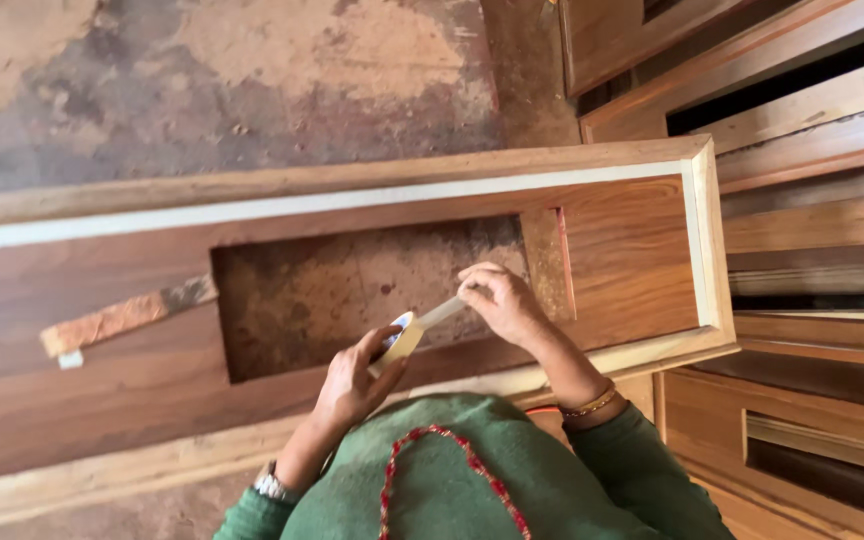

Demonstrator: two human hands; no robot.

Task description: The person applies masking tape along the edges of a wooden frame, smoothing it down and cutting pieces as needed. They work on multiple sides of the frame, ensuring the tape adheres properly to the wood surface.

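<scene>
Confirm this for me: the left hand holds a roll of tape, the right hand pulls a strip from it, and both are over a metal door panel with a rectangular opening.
One thing is wrong: the door panel is wood, not metal, as the head view shows. The rest stands: the left hand holds the roll of tape, the right hand pulls the strip from it, and both are over the rectangular opening.

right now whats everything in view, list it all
wooden door panel: one, reddish brown, lying flat across the middle, with a rectangular opening
masking tape strips: pale lines along the panel's top and right border
tape roll: one, cream, in the left hand
pulled tape end: one, pale, pinched by the right hand
sandpaper piece: one, brown, on the panel at left
stacked door frames: several, brown, at right
floor: dusty grey-brown, above the panel
left hand: grip shut on the tape roll
right hand: grip shut on the pulled tape end
</scene>
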